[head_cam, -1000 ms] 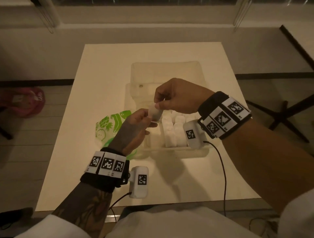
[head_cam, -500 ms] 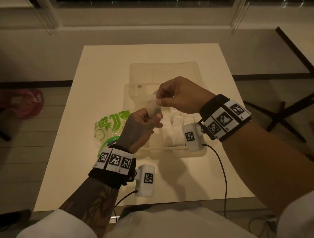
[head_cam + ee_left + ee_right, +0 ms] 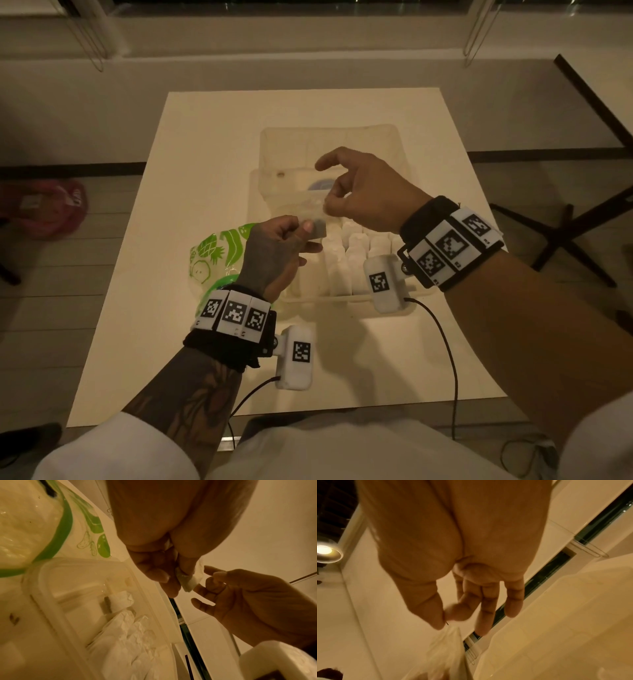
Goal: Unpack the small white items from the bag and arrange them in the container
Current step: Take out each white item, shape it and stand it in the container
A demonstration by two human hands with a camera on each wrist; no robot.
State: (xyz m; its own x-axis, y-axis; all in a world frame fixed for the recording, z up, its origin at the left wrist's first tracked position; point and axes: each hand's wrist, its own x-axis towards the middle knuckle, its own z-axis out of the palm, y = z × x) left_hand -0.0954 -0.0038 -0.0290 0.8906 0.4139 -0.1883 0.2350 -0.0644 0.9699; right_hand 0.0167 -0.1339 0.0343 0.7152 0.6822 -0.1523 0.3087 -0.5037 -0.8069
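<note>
1. The small white item (image 3: 189, 584) sat pinched between the thumb and fingers of the left hand (image 3: 277, 250), held in the air above the near-left part of the container (image 3: 329, 301). It looked like a soft pad in a thin, clear wrapper; judging by the easy two-finger pinch, it was very light and would squash or fold rather than resist.
2. The wrapper probably made it slick, so the best hold seemed to be across the padded middle, not by the loose film edge, which would likely slip or tear.
3. The right hand (image 3: 363, 195) hovered just beyond it over the container. In the right-wrist view its thumb and forefinger met on what looked like a wisp of clear film, the other fingers hanging straight; blur made it impossible to say what that film belonged to.
4. Below, rows of packed white items (image 3: 352, 260) stood upright and close together in the container's near right part. Their wrappers showed crinkled and papery in the left-wrist view.
5. The container was translucent, stiff-looking plastic with rounded corners and a raised rim, its hinged lid (image 3: 329, 144) lying open behind it.
6. The bag (image 3: 212, 253), glossy and limp with green fruit print, lay on the table (image 3: 205, 137) just left of the container, touching or nearly touching its side.
7. The table top was matte, pale and flat.
</note>
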